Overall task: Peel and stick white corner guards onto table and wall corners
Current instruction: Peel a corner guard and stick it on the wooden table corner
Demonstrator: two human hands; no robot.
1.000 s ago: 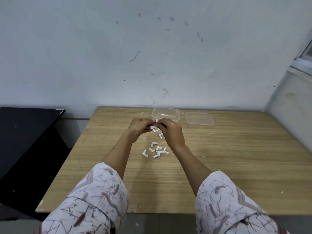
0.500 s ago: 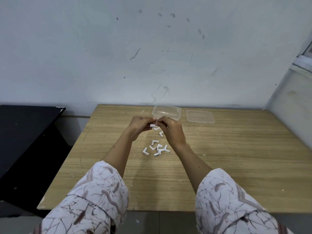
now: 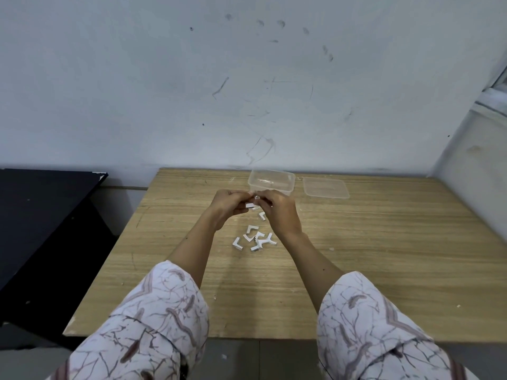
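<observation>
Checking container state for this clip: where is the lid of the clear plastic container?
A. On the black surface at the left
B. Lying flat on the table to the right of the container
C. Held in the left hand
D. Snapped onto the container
B: the lid lies flat on the wooden table, just right of the open clear container, apart from both hands.

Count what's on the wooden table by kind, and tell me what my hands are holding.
Loose white corner guards: about 7, overlapping, so not exact
Clear container: 1
Clear lid: 1
Total: about 9
Left hand and right hand pinch 1 more guard.
</observation>
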